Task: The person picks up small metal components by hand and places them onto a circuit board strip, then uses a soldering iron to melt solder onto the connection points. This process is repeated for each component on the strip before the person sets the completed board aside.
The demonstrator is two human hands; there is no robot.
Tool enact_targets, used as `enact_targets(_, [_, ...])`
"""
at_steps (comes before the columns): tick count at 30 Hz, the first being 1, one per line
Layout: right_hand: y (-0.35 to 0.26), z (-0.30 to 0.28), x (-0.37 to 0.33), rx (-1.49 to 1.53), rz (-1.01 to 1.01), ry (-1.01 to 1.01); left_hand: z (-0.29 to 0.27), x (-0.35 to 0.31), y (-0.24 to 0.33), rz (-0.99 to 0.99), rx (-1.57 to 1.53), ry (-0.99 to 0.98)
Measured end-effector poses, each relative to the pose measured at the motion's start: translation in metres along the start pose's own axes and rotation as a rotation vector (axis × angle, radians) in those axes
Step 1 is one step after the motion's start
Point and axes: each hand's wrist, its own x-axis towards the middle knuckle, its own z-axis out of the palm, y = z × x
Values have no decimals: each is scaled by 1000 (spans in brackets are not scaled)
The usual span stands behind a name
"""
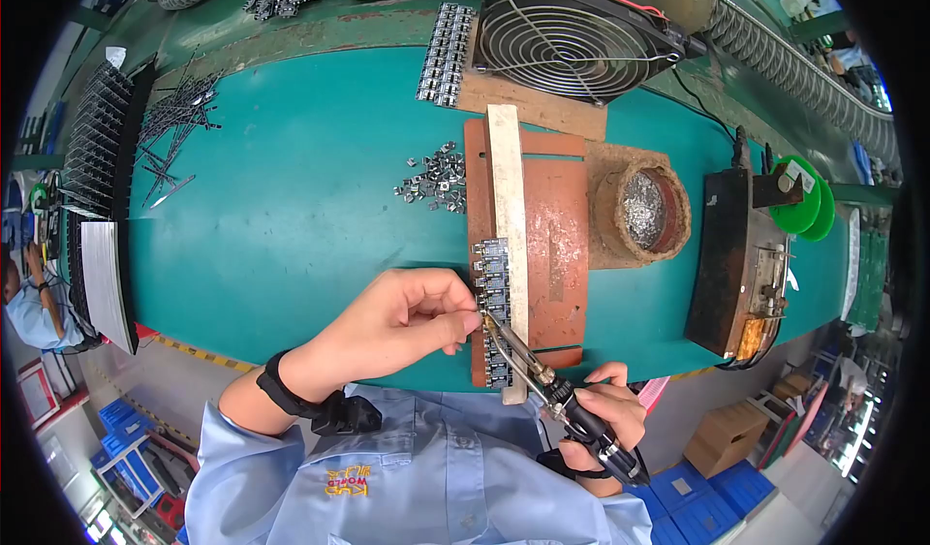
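Teal matting [291,206] is covering the bench [281,37]; a circuit-board strip [495,266] is lying beside a pale bar [506,172]. The right hand [614,413] is gripping a soldering iron [584,416] over it; the left hand [412,320] is pinching, contents unclear.

we lean over a green bench [291,186]. our right hand [620,411] grips a soldering iron [559,391] by its black handle, the tip slanting up and left to a strip of dark components [493,274]. our left hand [402,320] is on the other side, thumb and forefinger at the strip's left edge; we cannot tell what, if anything, they pinch. the strip lies along a pale wooden bar [505,157] on a reddish-brown board [560,283]. left of the board we have a pile of small metal parts [441,179]; right of it, a round brown pot [681,201]; beyond it, a black fan [572,51].
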Motion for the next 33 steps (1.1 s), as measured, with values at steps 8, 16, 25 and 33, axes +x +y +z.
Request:
enact_targets(8, [0,-1,-4,39,-30,87,1,0,-1,40,-38,17])
enact_targets(16, [1,-3,-3,10,-50,31,1,0,0,66,-5,24])
enact_targets(25, [10,11,-12,-117,170,584,-23,-8,15,419,822,585])
enact_targets(33, [15,9,-3,-228,245,671,-35,5,27,510,978,651])
